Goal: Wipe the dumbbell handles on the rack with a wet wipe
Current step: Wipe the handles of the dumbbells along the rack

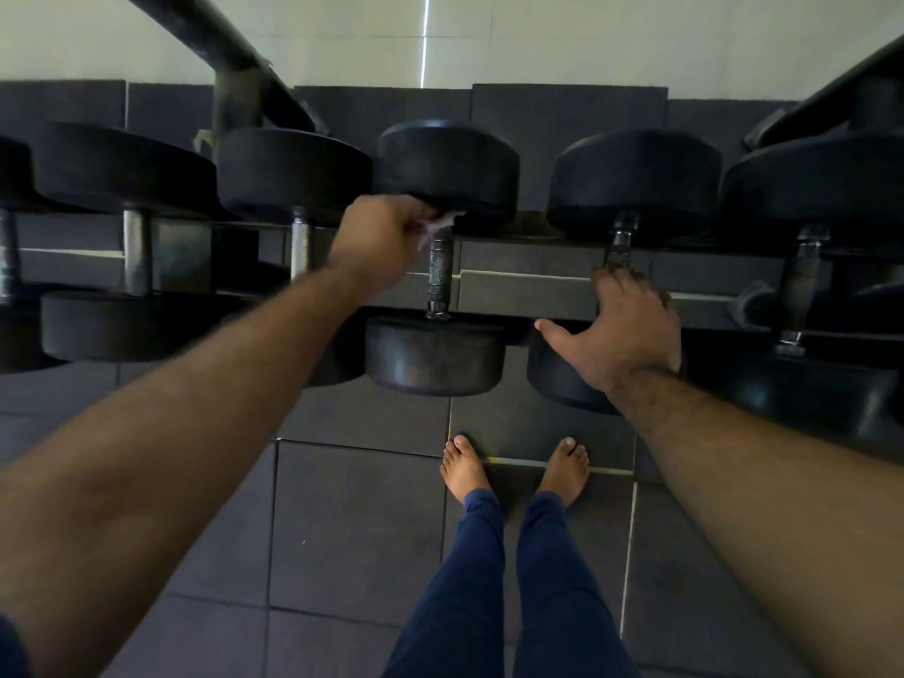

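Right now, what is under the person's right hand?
The right hand lies open on a dumbbell, covering the near part of its handle and much of its near head; the covered parts cannot be seen.

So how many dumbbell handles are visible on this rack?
6. Far-left handle, chrome handle, handle beside the left hand, knurled handle under the wet wipe, handle above the right hand, far-right handle. More may sit off-frame.
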Motion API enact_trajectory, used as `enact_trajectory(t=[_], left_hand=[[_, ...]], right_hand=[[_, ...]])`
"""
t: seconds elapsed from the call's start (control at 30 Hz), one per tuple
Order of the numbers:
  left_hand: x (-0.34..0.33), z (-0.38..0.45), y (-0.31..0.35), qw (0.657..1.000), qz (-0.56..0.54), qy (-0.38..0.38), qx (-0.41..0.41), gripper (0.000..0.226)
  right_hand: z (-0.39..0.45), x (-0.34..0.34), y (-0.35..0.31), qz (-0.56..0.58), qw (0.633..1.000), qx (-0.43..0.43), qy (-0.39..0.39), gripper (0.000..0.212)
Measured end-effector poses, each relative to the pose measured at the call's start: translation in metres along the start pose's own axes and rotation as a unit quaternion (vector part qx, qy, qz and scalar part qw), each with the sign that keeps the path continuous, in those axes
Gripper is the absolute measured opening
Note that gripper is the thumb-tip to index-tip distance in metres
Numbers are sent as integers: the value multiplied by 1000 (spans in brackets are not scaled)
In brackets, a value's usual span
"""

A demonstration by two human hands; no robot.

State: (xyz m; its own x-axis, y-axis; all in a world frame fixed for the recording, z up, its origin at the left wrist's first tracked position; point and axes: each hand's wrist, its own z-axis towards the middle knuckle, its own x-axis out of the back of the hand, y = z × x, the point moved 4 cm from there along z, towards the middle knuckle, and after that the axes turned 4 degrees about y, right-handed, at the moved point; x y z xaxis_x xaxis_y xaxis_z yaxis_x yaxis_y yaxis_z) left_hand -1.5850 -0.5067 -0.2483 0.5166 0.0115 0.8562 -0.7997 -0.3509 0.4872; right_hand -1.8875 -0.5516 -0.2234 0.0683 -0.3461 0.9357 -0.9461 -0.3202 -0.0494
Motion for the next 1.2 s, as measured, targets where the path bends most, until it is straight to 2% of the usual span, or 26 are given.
enact_trajectory(t=[0.07,0.1,0.13,0.2,0.27,0.37,0.4,0.43,0.47,0.5,0.53,0.57,0.6,0.7,0.87,0.9,0.97,1.0,1.07,1.13,1.17,1.2], left_hand=[[-18,-12,9,985,127,56,-105,24],[-28,-17,12,973,163,52,-153,24],[-33,-18,12,968,171,43,-179,25],[-33,-13,9,976,130,16,-175,26],[-34,-14,4,982,77,-62,-161,23],[-35,-34,-7,950,53,-288,-112,18],[-29,-37,-10,947,24,-308,-92,17],[-20,-32,-10,956,-25,-284,-72,16],[-12,-24,-10,974,-61,-211,-61,14],[-4,-16,-10,991,-71,-105,-51,11],[1,-11,-8,999,-45,-14,-28,10],[-1,-11,-7,999,-14,32,7,13],[-10,-13,-5,999,4,26,48,14],[-41,-36,-6,987,6,-92,130,9],[-24,-48,10,971,-76,-212,76,36],[-18,-48,23,972,-102,-203,62,37],[-6,-50,54,971,-192,-129,57,30],[-2,-54,67,959,-257,-85,81,27],[-1,-68,93,913,-378,-32,151,34],[-3,-86,123,869,-447,-17,213,33],[-4,-96,140,854,-467,-9,231,27],[-2,-105,158,842,-482,7,243,20]], right_hand=[[0,0,0,1,1000,1,1,104],[1,0,0,2,1000,2,3,103],[1,-1,1,4,1000,3,5,103],[2,-2,2,2,1000,3,10,103],[3,-5,3,-3,1000,3,11,104],[3,-6,1,-6,1000,9,8,105],[2,-6,0,-5,1000,8,8,106],[3,-6,1,-3,1000,7,8,106],[3,-6,1,-1,1000,7,8,105],[4,-6,2,-1,1000,7,8,105],[4,-7,3,0,1000,9,9,104],[4,-8,4,3,1000,11,8,104],[4,-8,5,6,1000,13,8,104],[3,-10,6,5,1000,23,10,100],[1,-11,6,9,1000,28,9,101],[0,-10,7,13,1000,27,3,103],[-3,-3,8,41,999,27,-14,107],[-6,0,9,76,996,28,-26,107],[-16,6,14,197,978,29,-57,99],[-29,10,22,340,937,23,-70,82],[-37,16,27,430,900,-6,-66,75],[-45,23,31,524,848,-49,-66,70]])
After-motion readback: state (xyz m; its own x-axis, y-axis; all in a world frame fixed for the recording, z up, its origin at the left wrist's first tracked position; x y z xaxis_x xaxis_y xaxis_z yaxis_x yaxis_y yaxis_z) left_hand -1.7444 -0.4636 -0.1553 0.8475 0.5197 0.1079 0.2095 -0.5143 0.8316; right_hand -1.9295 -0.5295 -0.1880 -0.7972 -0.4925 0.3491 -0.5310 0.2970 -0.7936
